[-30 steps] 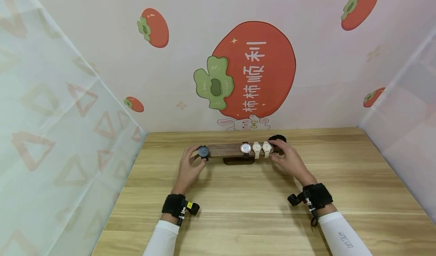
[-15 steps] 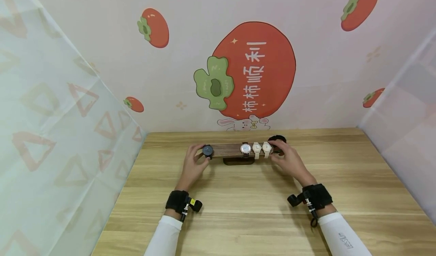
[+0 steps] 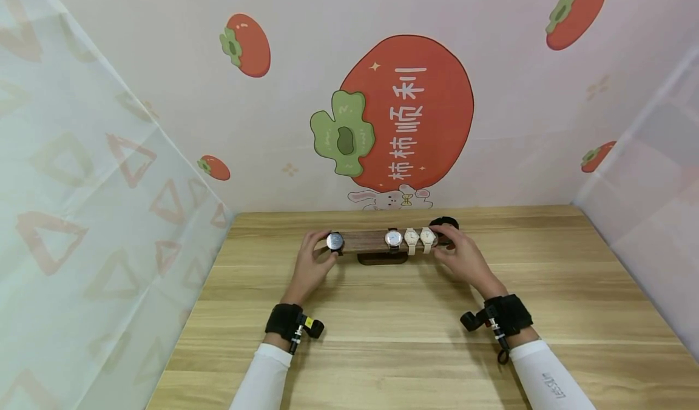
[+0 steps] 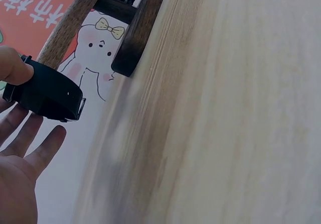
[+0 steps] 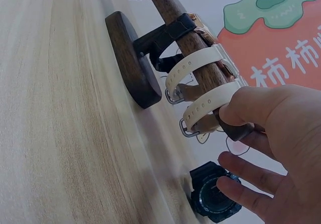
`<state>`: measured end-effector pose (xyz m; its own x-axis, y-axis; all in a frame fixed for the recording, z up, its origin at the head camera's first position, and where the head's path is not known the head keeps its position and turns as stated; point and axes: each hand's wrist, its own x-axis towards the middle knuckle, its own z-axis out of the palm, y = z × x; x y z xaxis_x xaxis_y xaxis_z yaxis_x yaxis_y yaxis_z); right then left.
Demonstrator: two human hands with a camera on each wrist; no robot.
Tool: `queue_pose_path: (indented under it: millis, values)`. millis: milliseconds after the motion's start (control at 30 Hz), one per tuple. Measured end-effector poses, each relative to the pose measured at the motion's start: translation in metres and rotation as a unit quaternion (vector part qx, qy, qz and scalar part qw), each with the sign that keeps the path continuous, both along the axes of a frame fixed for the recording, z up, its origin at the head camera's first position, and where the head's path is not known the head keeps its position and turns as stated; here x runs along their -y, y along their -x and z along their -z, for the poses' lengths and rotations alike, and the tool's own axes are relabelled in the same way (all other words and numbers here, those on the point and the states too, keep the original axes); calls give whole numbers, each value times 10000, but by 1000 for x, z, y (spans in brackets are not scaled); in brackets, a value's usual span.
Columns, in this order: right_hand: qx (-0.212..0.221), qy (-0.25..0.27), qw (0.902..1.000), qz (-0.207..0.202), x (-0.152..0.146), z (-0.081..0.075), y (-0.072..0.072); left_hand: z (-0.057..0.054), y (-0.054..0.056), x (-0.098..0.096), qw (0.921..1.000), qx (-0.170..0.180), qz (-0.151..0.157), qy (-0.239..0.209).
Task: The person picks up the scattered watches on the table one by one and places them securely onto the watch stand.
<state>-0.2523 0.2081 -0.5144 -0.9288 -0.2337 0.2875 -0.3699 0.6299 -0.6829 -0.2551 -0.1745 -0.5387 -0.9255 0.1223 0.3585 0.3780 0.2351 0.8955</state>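
A dark wooden watch stand [image 3: 363,241] stands near the back of the table, its horizontal bar raised above a base [image 4: 138,38]. My left hand [image 3: 310,268] pinches a black watch [image 4: 50,93], whose closed strap loops around the bar's left end. At the other end, my right hand [image 3: 465,263] grips the bar's tip with thumb and fingers, right against a white-strapped watch [image 5: 213,102]. A second white-strapped watch [image 3: 411,237] hangs beside it. Left of these sits a white-faced watch [image 3: 393,238] on a dark strap.
Another black watch [image 5: 214,194] rests on the tabletop [image 3: 382,325] behind the stand's right end, partly covered by my right hand in the head view. A patterned back wall [image 3: 508,155] rises close behind the stand. Side walls border the table.
My left hand has moved right, sliding the black watch from the bar's left tip a little further onto it. Its face now tilts and catches light. The right hand stays put.
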Motion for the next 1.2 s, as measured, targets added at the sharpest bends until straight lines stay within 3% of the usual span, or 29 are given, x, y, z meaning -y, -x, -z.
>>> queue_pose_path:
  millis: [267, 800, 1200]
  values:
    - [-6, 23, 10000, -11, -1, 2, 1, -5, -1, -1, 9996, 218, 23, 191]
    - [9, -5, 10000, -36, -1, -1, 3, -7, 6, -3, 9972, 308, 62, 679]
    - [105, -18, 9999, -15, -1, -1, 1, -11, 13, -8, 9901, 271, 104, 1377]
